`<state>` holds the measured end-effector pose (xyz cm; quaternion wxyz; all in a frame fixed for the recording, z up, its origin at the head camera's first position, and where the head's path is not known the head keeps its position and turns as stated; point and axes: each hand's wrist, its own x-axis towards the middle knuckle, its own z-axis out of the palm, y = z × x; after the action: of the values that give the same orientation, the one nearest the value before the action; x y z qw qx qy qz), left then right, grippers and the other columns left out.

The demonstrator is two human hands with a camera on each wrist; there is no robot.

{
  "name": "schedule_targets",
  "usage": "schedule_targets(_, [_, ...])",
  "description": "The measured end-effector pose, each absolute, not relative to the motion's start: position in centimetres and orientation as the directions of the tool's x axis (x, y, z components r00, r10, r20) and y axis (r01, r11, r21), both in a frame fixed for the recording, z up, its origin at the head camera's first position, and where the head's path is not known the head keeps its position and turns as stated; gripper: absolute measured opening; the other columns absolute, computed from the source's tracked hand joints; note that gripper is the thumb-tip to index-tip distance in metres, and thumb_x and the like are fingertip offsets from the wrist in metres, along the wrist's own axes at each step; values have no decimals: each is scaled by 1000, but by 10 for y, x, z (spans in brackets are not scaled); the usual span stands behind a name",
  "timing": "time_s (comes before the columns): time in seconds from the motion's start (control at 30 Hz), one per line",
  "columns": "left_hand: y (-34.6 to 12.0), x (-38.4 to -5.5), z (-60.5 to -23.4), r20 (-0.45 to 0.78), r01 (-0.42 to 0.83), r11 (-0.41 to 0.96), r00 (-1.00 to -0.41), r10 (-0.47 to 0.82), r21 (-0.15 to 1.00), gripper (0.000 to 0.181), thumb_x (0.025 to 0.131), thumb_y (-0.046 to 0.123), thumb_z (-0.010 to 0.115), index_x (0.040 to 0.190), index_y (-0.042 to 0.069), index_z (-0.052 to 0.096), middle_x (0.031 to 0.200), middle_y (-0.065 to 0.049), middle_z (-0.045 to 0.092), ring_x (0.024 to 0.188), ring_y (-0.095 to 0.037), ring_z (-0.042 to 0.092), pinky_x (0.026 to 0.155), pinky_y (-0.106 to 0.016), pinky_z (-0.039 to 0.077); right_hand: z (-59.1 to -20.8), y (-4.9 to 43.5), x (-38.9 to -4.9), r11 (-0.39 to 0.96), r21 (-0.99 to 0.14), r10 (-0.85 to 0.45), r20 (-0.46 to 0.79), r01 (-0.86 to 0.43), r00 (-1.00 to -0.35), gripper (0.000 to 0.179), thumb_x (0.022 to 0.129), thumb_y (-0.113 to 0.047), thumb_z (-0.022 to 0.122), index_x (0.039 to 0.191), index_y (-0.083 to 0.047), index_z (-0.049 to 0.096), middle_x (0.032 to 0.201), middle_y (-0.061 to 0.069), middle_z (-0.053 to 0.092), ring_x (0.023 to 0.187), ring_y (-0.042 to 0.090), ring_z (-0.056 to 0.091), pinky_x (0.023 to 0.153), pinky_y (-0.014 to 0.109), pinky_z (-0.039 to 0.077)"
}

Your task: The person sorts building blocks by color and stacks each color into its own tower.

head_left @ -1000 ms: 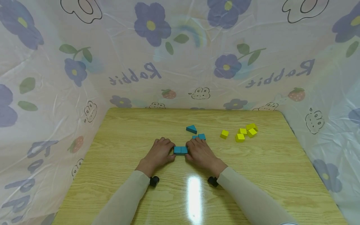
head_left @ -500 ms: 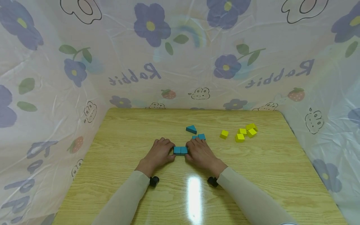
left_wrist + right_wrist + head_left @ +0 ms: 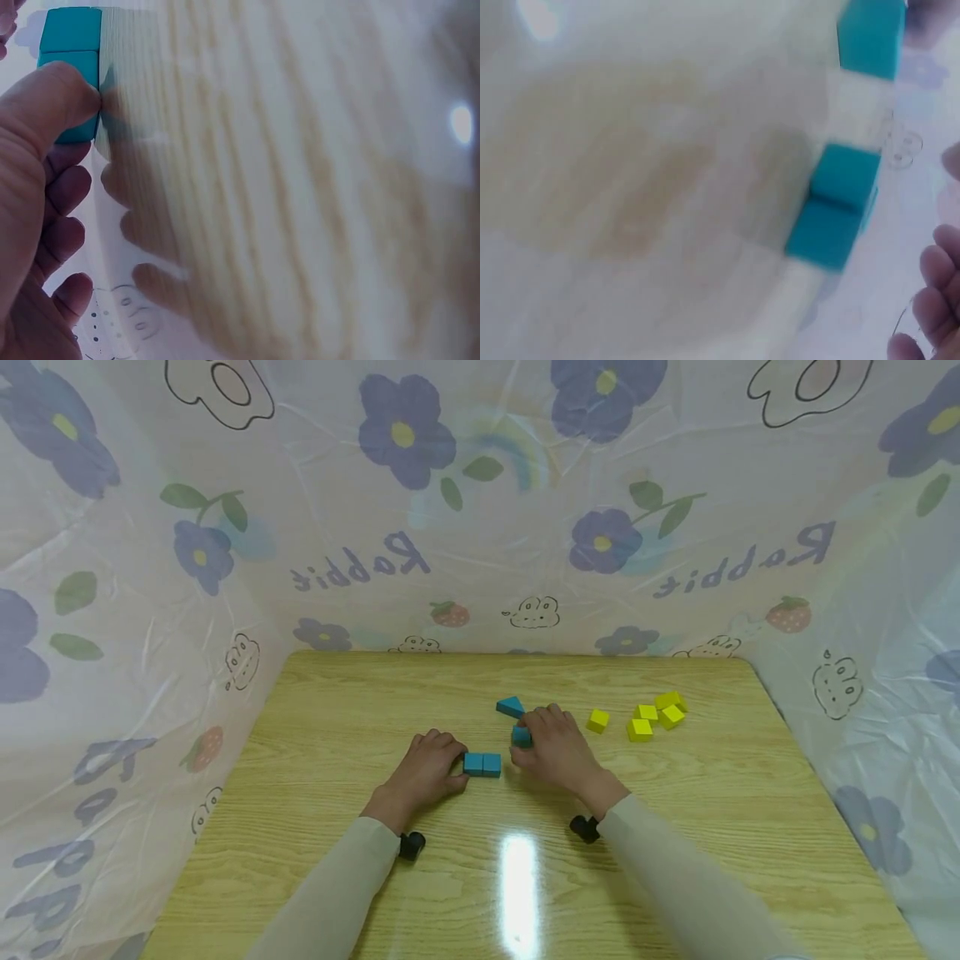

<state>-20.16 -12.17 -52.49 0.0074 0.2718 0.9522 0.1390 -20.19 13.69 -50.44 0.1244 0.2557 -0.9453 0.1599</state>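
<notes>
Two blue blocks [image 3: 482,765] stand side by side on the table, touching each other. My left hand [image 3: 423,768] pinches the left one, and its thumb lies on the block [image 3: 79,135] in the left wrist view. My right hand [image 3: 558,750] is spread around another pair of blue blocks [image 3: 521,737], largely covered by the hand in the head view. In the right wrist view those two blocks [image 3: 825,232] show a gap between them and my fingers [image 3: 934,311]. A blue triangular block [image 3: 511,707] lies just beyond the right hand.
One yellow cube [image 3: 597,721] sits alone right of the right hand. Farther right, several yellow blocks [image 3: 647,714] lie in a cluster. A patterned sheet [image 3: 480,527] hangs around the back and sides of the wooden table [image 3: 337,710].
My right hand has let go of the front pair of blue blocks and moved right and away from me to the other blue blocks. The left hand has stayed in place.
</notes>
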Motion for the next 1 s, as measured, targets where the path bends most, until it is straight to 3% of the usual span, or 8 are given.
schedule_targets(0.1, [-122, -201, -524, 66, 519, 812, -850, 522, 265, 38, 89, 41, 66, 118, 17, 66, 113, 4, 63, 101, -18, 48, 95, -41, 36, -499, 150, -213, 839, -218, -415, 335, -498, -846, 40, 85, -35, 70, 114, -7, 62, 104, 6, 63, 94, 26, 50, 82, 43, 40])
schedule_targets(0.4, [-123, -201, -521, 41, 505, 816, -856, 515, 280, 38, 88, 43, 66, 118, 20, 66, 112, 6, 62, 101, -16, 48, 95, -41, 36, -509, 157, -223, 870, -130, -450, 182, -475, -874, 51, 88, -41, 69, 127, -9, 59, 119, 8, 56, 106, 29, 45, 91, 49, 38])
schedule_targets(0.7, [-123, -203, -522, 39, 512, 809, -850, 525, 289, 38, 89, 42, 66, 120, 19, 66, 114, 5, 62, 102, -16, 48, 95, -40, 36, -515, 155, -225, 858, -75, -478, 247, -508, -843, 34, 87, -34, 71, 114, -14, 66, 110, 5, 56, 98, 27, 45, 84, 44, 38])
schedule_targets(1.0, [-123, -204, -526, 32, 515, 810, -849, 528, 282, 39, 89, 43, 65, 120, 20, 65, 116, 6, 62, 104, -16, 48, 95, -41, 36, -502, 148, -223, 838, 51, -529, 325, -544, -784, 35, 89, -40, 65, 97, -9, 52, 92, 6, 50, 86, 26, 42, 78, 40, 34])
